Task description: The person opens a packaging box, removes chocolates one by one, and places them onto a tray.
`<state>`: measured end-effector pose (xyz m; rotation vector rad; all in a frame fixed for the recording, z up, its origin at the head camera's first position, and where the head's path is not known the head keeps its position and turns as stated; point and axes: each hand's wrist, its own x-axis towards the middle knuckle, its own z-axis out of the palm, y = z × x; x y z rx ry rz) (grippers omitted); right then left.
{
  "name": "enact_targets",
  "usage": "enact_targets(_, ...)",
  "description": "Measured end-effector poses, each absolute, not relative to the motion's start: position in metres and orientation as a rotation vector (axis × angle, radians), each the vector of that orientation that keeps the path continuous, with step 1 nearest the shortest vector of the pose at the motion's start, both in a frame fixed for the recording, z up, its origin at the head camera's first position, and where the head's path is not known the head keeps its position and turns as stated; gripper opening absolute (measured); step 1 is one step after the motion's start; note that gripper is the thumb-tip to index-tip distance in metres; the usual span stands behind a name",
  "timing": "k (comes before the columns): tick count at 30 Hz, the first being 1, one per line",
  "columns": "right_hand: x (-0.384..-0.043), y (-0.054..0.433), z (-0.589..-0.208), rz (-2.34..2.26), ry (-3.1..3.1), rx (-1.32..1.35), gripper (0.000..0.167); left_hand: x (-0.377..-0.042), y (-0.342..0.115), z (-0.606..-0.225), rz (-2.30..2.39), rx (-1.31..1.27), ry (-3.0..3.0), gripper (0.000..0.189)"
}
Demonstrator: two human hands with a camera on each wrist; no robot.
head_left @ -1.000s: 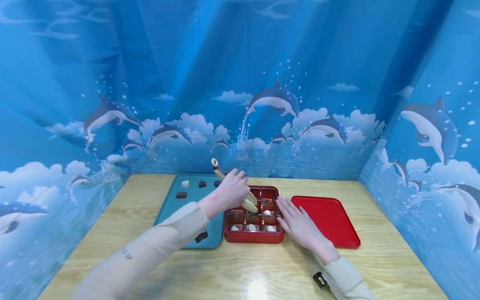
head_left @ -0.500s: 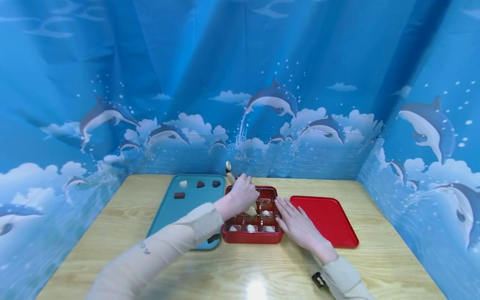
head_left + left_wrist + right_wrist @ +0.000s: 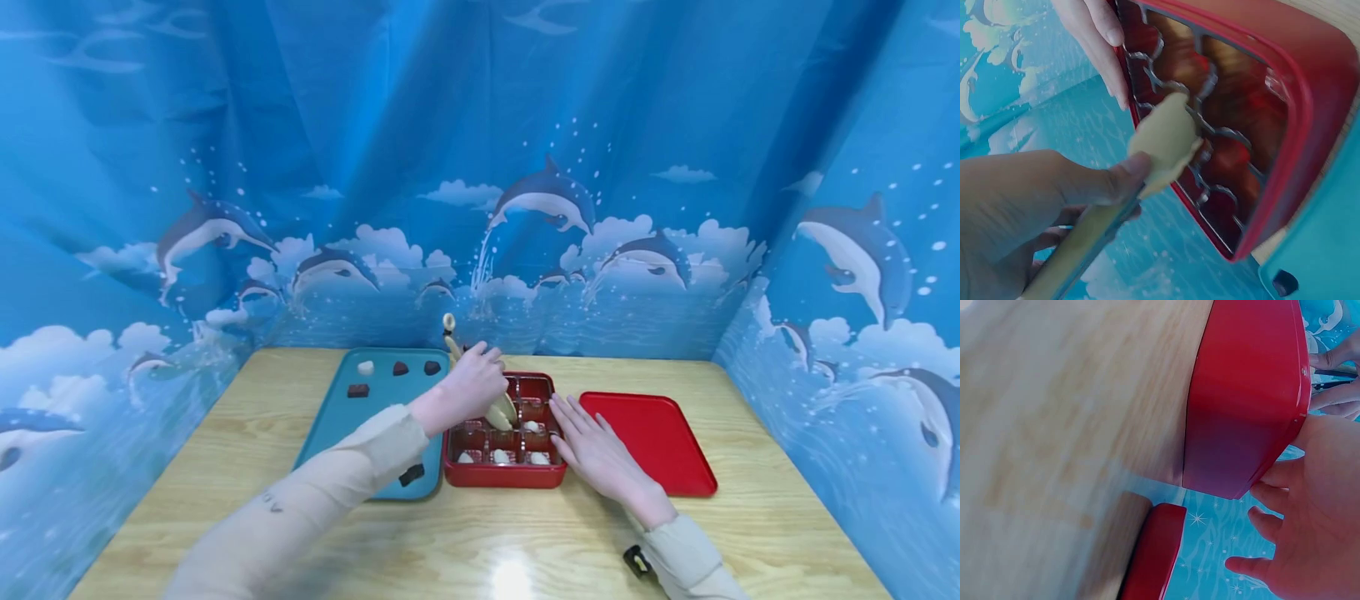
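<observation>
My left hand (image 3: 471,385) grips cream-coloured tongs (image 3: 497,418), thumb pressing near the scalloped heads in the left wrist view. The heads point down over the middle of a red box (image 3: 507,476) with clear divided compartments. What lies between them is hidden. White chocolates (image 3: 501,456) sit in the front row, and another white chocolate (image 3: 532,426) lies in the right compartment behind it. My right hand (image 3: 600,450) lies with straight fingers against the box's right rim; in the right wrist view its fingertips meet the red wall (image 3: 1247,400).
On the left, a teal tray (image 3: 330,433) carries a white chocolate (image 3: 365,367) and several dark chocolates (image 3: 358,390). A flat red lid (image 3: 652,442) lies to the right of the box. Behind the wooden table hangs a blue dolphin curtain (image 3: 480,233).
My left hand and the tongs shift right and forward over the box, then draw back slightly left. The right hand keeps its place at the rim.
</observation>
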<state>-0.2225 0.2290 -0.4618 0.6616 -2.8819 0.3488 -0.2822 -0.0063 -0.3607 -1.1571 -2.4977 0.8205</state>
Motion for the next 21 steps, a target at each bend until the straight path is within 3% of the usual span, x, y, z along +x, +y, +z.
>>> enact_targets(21, -0.222, 0.228, -0.463, 0.34, -2.855, 0.672, 0.06, -0.278, -0.075, -0.402, 0.189, -1.094, -2.34, 0.036)
